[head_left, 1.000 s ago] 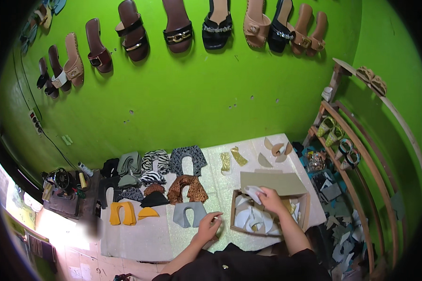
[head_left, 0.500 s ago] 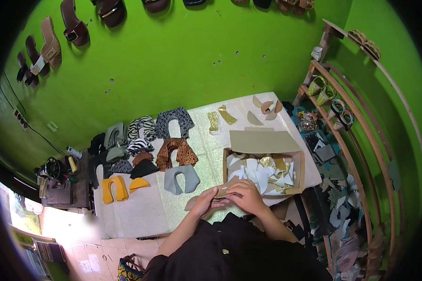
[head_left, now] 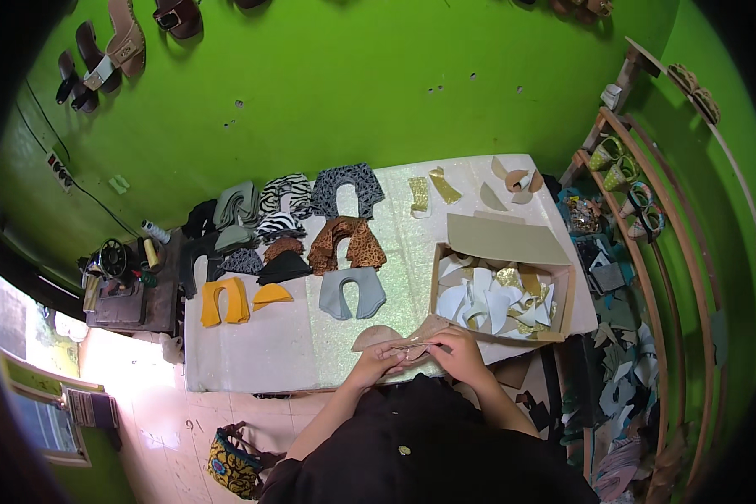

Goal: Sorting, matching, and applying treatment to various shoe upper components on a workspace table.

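Near the table's front edge, my two hands work close together on thin tan upper-shaped pieces (head_left: 429, 328). My left hand (head_left: 378, 364) has its fingers closed round the lower side of these pieces. With a pinch, my right hand (head_left: 460, 354) grips their right edge; the fingertips are partly hidden. A half-round tan piece (head_left: 376, 338) sits just beyond my left hand; whether it touches the fingers I cannot tell. Beyond my right hand stands an open cardboard box (head_left: 564, 315) with white and gold scraps (head_left: 491, 300) inside.
On the table (head_left: 252, 361) lie grey cut pieces (head_left: 352, 294), leopard-print pieces (head_left: 347, 245), yellow pieces (head_left: 224, 301) and gold strips (head_left: 445, 186). A sewing machine (head_left: 113, 273) stands at the left. Wooden shoe racks (head_left: 647, 214) rise at the right. A patterned bag (head_left: 233, 462) is on the floor.
The view has swung, so the table sits higher and further right. The tan pieces in my hands now show more of their surface, and the half-round piece beside them is more exposed.
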A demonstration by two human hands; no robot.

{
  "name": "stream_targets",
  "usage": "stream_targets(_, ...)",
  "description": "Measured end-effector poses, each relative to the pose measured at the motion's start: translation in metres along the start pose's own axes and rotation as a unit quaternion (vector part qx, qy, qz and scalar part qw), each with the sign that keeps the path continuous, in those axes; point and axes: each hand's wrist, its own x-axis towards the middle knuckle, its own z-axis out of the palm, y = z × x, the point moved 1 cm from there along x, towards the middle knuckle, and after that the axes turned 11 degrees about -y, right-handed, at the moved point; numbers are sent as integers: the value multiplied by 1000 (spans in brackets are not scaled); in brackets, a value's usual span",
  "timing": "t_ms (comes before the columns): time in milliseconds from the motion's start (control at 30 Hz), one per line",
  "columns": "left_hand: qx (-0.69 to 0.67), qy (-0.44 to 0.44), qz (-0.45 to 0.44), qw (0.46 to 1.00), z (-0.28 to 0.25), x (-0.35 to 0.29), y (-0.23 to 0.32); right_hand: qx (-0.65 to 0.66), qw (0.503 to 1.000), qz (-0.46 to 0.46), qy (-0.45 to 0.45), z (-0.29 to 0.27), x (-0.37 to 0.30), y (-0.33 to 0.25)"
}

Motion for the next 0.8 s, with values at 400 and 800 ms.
stream_targets(400, 106, -21, 111, 988, 29, 12, 15, -30, 999, 29, 7, 2, -11, -26)
stream_targets(800, 142, 14, 99, 985, 39, 15, 25, 124, 991, 51, -14, 1, -18, -13)
